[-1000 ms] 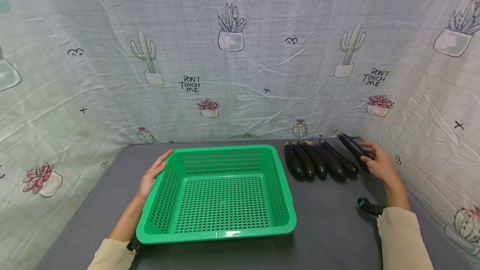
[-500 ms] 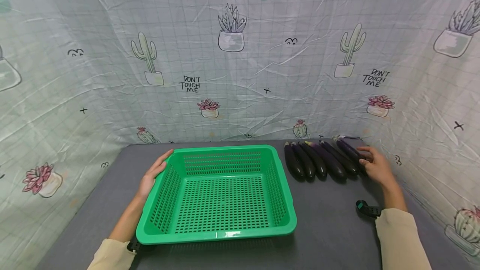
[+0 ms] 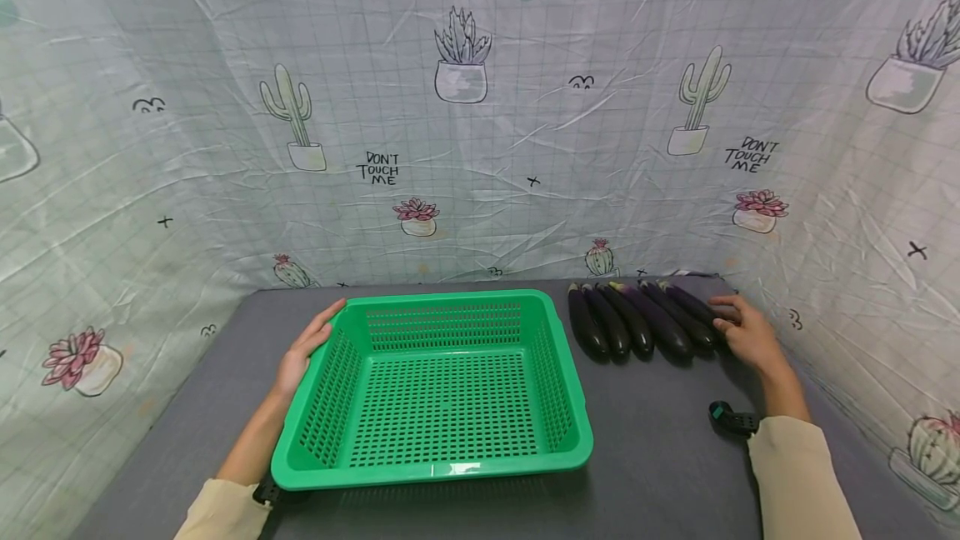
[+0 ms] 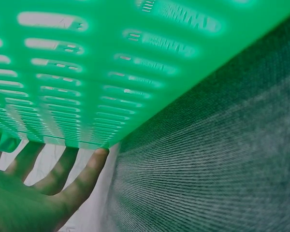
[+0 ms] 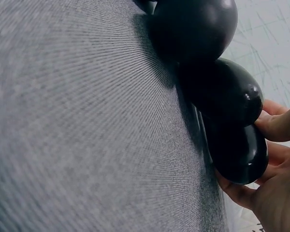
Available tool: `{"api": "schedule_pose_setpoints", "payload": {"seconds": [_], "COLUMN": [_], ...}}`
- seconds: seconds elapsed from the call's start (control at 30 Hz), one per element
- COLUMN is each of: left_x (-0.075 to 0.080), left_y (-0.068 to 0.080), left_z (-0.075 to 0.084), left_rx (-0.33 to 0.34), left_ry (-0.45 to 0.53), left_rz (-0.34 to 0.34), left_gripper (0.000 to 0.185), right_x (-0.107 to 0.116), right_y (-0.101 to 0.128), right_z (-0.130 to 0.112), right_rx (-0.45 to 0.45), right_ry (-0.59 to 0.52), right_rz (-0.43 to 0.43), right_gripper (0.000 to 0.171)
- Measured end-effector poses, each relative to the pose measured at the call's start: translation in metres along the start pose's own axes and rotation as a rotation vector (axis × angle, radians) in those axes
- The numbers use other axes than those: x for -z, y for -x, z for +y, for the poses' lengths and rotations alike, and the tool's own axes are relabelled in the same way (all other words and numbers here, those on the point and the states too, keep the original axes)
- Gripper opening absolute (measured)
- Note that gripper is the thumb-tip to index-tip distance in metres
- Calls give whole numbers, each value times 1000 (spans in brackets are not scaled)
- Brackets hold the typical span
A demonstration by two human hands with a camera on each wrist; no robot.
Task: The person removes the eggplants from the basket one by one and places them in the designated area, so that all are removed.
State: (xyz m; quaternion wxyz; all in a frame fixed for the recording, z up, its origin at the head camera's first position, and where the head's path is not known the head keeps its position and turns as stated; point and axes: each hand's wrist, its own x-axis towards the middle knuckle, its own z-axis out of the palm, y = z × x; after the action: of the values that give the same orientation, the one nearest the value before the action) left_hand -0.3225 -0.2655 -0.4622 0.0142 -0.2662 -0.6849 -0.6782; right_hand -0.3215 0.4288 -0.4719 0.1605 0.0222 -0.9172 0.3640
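Risk: the row of eggplants (image 3: 637, 323) lies tight side by side on the tabletop (image 3: 660, 457), so the glossy end eggplant (image 3: 693, 307) could slip or nudge its neighbours out of line, judging by the loose contact. Right hand (image 3: 746, 338) touches that end eggplant at the right of the row, fingers (image 5: 275, 126) curled against it; a firm grasp can't be confirmed. Left hand (image 3: 303, 350) rests flat and relaxed against the left wall of the green basket (image 3: 435, 473). Basket holds nothing; it could slide if pushed.
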Motion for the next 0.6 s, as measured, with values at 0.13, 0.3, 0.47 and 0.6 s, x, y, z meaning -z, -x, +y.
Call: {"api": "schedule_pose_setpoints", "payload": {"seconds": [0.13, 0.3, 0.47, 0.6], "left_x": [0, -1, -1, -1], "left_y": [1, 1, 1, 1], "left_z": [1, 1, 2, 2], "left_rx": [0, 11, 15, -1], "left_ry": [95, 42, 41, 117], "left_rz": [-30, -5, -2, -36], "left_gripper": [55, 55, 55, 54], "right_x": [1, 1, 0, 2], "right_y": [0, 0, 0, 0], "right_z": [-1, -3, -2, -3], "right_rx": [-3, -18, -19, -36], "right_ry": [1, 3, 11, 13], "right_rz": [-13, -22, -6, -21], "right_gripper": [37, 37, 36, 38]}}
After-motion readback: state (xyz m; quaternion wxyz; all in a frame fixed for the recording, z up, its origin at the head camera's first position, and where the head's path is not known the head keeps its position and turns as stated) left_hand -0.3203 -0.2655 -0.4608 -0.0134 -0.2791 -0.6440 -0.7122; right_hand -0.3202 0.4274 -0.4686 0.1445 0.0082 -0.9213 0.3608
